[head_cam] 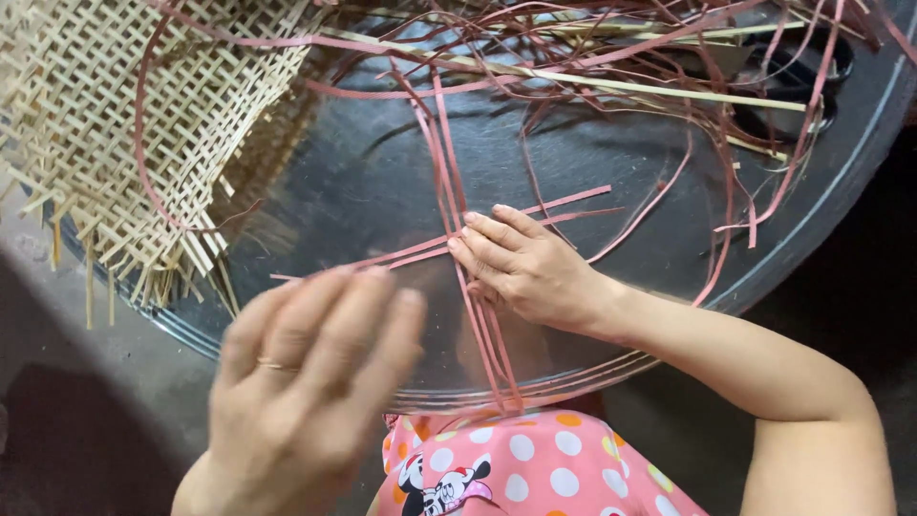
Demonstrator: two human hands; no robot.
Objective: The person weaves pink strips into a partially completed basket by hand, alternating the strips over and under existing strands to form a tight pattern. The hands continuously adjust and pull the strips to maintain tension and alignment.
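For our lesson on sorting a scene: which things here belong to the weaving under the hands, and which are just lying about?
In use:
crossed pink strips
right hand, pressing on the crossing
left hand, raised and blurred
round metal tray, the work surface

Lying about:
woven tan mat
loose pink strips
pale sticks

Round dark metal tray [841, 182] serves as work surface, glossy, reflecting soft daylight. Grey concrete floor [95, 382] beneath, dim shadow at right.
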